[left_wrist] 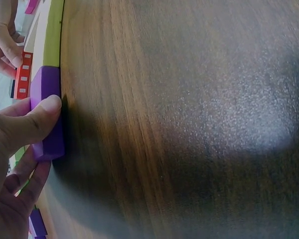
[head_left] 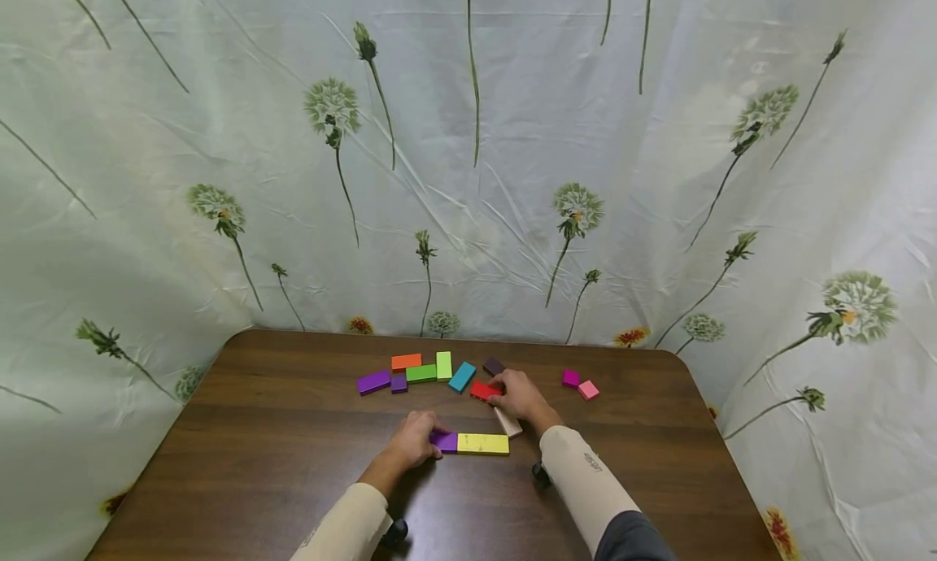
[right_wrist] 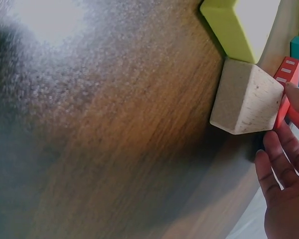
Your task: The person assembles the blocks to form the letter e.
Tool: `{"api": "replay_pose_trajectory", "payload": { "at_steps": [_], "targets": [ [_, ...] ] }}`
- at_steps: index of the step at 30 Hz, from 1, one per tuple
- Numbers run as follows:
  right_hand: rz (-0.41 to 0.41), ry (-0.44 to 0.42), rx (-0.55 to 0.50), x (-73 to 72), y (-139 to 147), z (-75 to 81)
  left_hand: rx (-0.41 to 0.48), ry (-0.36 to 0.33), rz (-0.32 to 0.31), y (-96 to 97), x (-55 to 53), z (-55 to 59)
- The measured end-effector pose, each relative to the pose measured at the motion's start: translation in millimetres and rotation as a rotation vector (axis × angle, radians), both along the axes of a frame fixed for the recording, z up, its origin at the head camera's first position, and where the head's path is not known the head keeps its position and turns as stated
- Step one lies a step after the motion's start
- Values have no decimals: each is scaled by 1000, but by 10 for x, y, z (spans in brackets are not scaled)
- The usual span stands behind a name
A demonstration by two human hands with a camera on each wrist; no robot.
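My left hand grips a purple block, its thumb against the near side and fingers behind. The purple block lies end to end with a long yellow block on the table. Farther back, my right hand pinches a red block between thumb and fingers. White squares mark one side of the red block in the left wrist view. A plain wooden block lies at an angle between the red and yellow ones, its near end close to the yellow block's right corner. Part of it is hidden under my right hand in the head view.
Behind my hands on the brown table lie orange, green, light green, blue and dark brown blocks, plus two purple ones. Magenta and pink blocks sit right. A dandelion-print curtain hangs behind.
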State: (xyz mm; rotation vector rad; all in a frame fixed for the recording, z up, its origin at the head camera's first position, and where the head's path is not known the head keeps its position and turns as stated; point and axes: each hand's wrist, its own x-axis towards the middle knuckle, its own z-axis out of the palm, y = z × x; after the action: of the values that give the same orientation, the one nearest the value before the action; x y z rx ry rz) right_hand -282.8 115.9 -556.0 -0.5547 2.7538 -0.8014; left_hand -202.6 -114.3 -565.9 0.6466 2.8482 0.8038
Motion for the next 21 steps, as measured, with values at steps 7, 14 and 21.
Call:
{"api": "replay_pose_trajectory", "payload": {
  "at_steps": [7,14,21],
  "targets": [
    [7,25,-1,8,9,-22,-5,7,-2,1,4,0],
    [-6,23,6,5,26,-44,-18,-6,5,7,-3,6],
    [-23,20,6,14,33,-38,-10,-14,15,15,5,0]
  ]
}}
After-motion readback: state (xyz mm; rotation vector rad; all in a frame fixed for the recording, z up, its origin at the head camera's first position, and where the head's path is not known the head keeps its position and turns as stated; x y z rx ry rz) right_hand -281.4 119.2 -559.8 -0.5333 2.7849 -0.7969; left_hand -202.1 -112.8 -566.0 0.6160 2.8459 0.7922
